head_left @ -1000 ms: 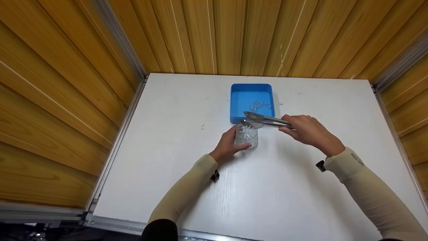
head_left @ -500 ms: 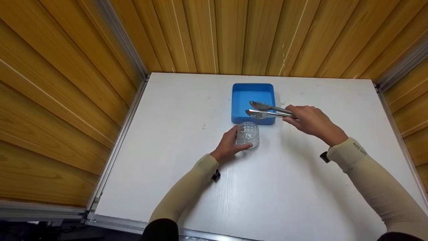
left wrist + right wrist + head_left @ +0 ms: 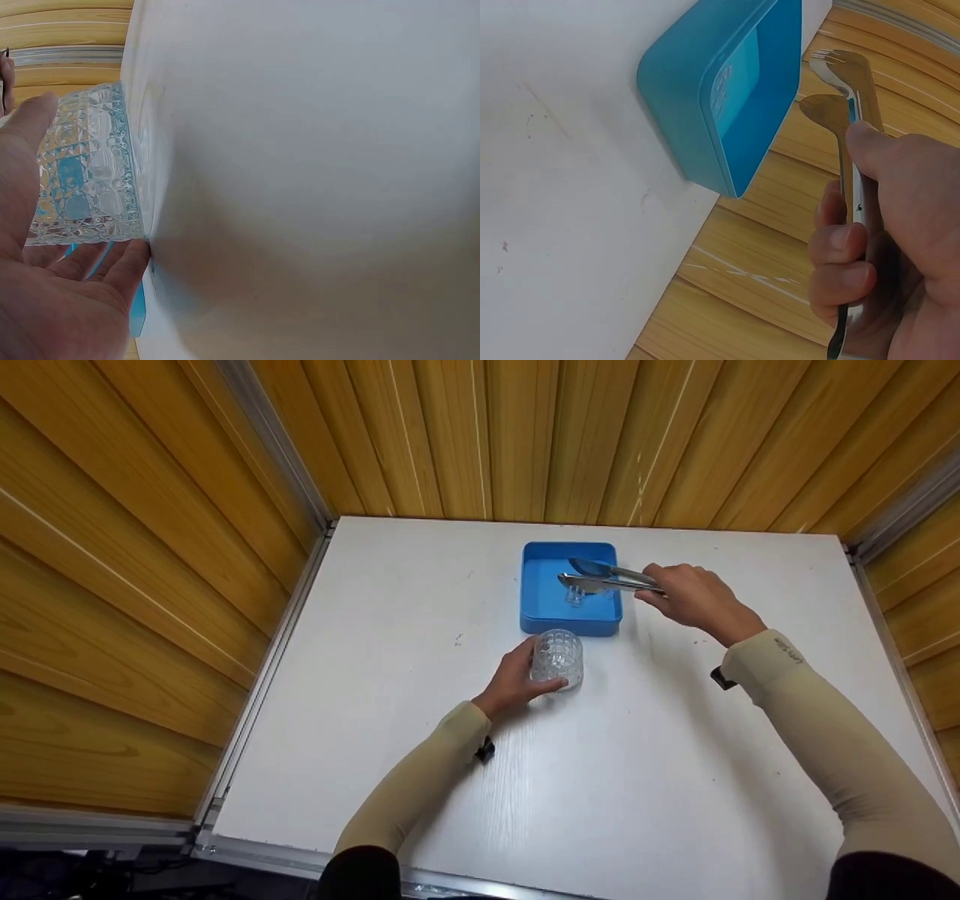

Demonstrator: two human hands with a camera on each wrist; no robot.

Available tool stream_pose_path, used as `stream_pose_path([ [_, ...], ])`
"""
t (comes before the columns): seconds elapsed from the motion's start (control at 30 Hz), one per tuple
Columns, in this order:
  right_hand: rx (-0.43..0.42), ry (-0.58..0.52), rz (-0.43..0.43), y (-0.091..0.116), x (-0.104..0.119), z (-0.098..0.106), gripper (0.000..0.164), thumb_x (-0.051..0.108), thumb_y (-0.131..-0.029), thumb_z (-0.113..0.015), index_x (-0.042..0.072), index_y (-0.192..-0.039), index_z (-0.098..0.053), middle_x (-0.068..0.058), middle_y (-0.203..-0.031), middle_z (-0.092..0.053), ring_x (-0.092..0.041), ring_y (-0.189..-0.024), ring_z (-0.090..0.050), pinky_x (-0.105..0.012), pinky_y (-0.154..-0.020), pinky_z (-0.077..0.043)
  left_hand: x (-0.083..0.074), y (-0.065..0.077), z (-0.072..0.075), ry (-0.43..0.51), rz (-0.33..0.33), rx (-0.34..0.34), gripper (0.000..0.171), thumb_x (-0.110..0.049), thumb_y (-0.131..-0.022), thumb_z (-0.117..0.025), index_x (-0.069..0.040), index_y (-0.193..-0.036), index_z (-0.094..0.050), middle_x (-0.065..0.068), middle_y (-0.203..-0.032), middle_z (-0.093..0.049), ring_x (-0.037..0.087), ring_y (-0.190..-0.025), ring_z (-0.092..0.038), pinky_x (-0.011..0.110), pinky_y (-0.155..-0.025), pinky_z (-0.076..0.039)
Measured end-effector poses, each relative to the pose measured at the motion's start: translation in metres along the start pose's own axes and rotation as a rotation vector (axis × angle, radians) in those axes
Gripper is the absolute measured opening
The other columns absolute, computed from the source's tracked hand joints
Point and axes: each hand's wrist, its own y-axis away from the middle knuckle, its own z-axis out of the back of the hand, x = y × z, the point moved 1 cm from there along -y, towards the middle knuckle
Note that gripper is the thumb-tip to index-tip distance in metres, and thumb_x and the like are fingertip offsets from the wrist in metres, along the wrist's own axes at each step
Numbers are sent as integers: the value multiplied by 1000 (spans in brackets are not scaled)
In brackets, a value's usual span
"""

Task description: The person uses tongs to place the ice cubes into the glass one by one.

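Observation:
My left hand [image 3: 514,679] holds a clear, faceted glass tumbler [image 3: 557,656] upright, close in front of the blue box. In the left wrist view the thumb and fingers wrap round the tumbler's patterned wall [image 3: 97,165]. Above the open blue box [image 3: 570,627], my right hand [image 3: 694,596] grips metal tongs [image 3: 592,583]. Their two rounded ends stand apart, and nothing shows between them in the right wrist view, where the tongs [image 3: 843,131] hang clear of the box. Small transparent pieces [image 3: 574,597] lie in the box, partly hidden under the tongs in the head view.
The white table [image 3: 375,660] carries a few tiny marks or crumbs left of the tumbler. Wood-look panels [image 3: 517,442] close off the back and both sides, with metal rails [image 3: 289,457] at the corners.
The tongs have moved from the tumbler's mouth away from me, over the box, and my right hand has gone with them. My left hand keeps the tumbler in place.

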Motion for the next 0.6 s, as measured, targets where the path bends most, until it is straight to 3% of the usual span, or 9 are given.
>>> stream_pose_path([
  [0.2, 47, -6, -34, -21, -5, -5, 37, 30, -104, -64, 0, -125, -61, -17, -100, -69, -30, -81, -60, -43, -69, -52, 0, 0, 1, -3, 15, -8, 96, -48, -82, -86, -15, -157, -37, -1, -151, -52, 12, -134, -51, 31, -113, -41],
  [0.6, 98, -8, -106, -46, -17, -13, 41, 28, -104, -63, -3, -131, -59, -21, -101, -67, -34, -84, -60, -49, -77, -55, 1, 0, 0, -1, 13, -8, 95, -49, -82, -86, -15, -157, -38, -2, -150, -53, 11, -134, -50, 28, -113, -40],
])
